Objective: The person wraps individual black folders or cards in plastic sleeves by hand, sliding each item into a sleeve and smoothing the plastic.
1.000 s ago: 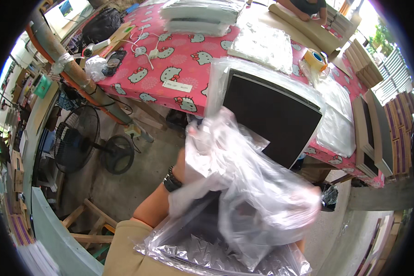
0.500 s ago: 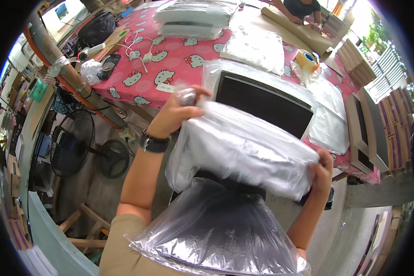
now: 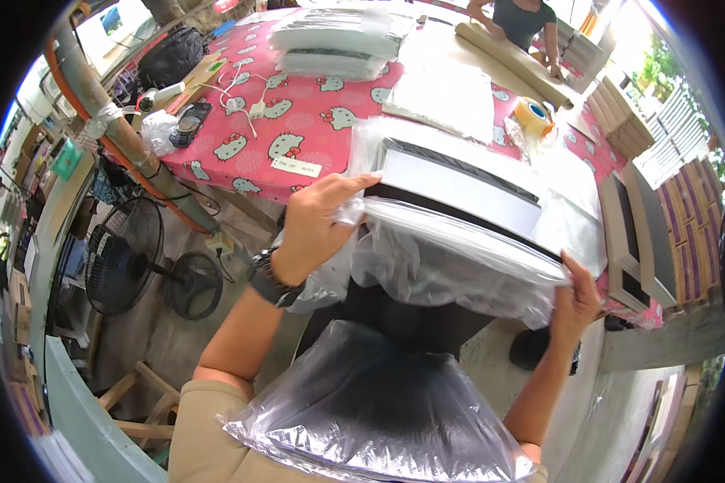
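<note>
Pink patterned bench [image 3: 298, 121] behind; left hand [image 3: 318, 229] and right hand [image 3: 576, 302] grip crinkly clear plastic bag [image 3: 451, 266] half-hiding flat black-and-white panel [image 3: 459, 181].

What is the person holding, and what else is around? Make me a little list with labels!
left hand: grips the near left edge of the clear plastic bag
right hand: grips the bag's right end
in the bag: flat black-and-white panel, partly covered
table: pink cartoon-cat cloth
on table: tape roll, stack of bagged panels
floor: standing fan
lap: another plastic-wrapped item
</note>
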Demonstrator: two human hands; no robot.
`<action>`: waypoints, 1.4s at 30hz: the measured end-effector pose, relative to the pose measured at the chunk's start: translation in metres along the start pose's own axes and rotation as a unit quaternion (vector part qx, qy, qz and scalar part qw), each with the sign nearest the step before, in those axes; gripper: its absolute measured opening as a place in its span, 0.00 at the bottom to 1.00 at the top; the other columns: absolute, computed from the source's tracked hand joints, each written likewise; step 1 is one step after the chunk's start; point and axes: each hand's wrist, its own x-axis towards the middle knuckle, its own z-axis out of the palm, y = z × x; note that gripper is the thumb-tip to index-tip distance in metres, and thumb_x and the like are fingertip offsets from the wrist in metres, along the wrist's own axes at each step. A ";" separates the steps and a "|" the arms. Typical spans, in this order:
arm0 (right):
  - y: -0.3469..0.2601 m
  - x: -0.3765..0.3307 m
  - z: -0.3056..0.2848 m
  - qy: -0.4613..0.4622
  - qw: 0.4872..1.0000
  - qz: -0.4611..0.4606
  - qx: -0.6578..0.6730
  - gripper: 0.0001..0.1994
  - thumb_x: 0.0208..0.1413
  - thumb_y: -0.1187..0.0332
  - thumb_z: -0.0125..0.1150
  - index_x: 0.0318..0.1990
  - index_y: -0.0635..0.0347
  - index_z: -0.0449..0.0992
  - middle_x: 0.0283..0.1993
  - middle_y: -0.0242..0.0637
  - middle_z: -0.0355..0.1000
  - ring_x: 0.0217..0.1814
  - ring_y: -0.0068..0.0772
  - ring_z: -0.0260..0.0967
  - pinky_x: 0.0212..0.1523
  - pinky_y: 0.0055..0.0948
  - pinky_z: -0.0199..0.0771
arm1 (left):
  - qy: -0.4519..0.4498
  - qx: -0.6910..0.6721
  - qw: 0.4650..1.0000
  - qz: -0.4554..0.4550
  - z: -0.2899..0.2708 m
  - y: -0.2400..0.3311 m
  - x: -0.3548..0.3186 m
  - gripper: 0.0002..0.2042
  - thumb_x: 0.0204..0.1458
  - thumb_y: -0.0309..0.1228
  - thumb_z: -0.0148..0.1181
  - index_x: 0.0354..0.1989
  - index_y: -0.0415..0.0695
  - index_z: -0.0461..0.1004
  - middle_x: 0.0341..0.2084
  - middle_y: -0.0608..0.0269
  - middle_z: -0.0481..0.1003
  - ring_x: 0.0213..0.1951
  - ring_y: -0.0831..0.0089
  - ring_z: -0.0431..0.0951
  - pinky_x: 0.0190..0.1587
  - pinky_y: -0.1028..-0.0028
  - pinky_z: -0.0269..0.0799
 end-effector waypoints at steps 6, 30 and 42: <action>-0.031 0.013 -0.046 -0.251 0.855 0.321 0.320 0.07 0.40 0.75 0.53 0.29 0.66 0.72 0.26 0.34 0.69 0.26 0.17 0.64 0.25 0.13 0.60 | -0.209 -0.361 0.821 -0.389 -0.050 0.026 0.019 0.06 0.40 0.30 0.60 0.20 0.41 0.71 0.11 0.73 0.65 0.13 0.87 0.59 0.16 0.84 0.52; 0.158 -0.239 0.074 -0.110 0.933 0.298 -0.172 0.11 0.52 0.69 0.48 0.42 0.59 0.63 0.31 0.47 0.68 0.31 0.45 0.67 0.32 0.36 0.65 | -0.236 -0.015 0.892 -0.386 0.078 -0.105 -0.266 0.16 0.40 0.32 0.57 0.36 0.35 0.68 0.30 0.47 0.72 0.33 0.55 0.72 0.36 0.67 0.66; -0.001 -0.087 0.047 -0.695 0.510 -0.049 0.504 0.35 0.44 0.44 0.52 0.55 0.61 0.61 0.59 0.51 0.52 0.64 0.54 0.39 0.60 0.47 0.39 | -0.056 -0.419 0.814 -0.399 -0.043 -0.014 -0.026 0.11 0.51 0.32 0.48 0.40 0.41 0.69 0.17 0.74 0.63 0.14 0.90 0.54 0.15 0.88 0.47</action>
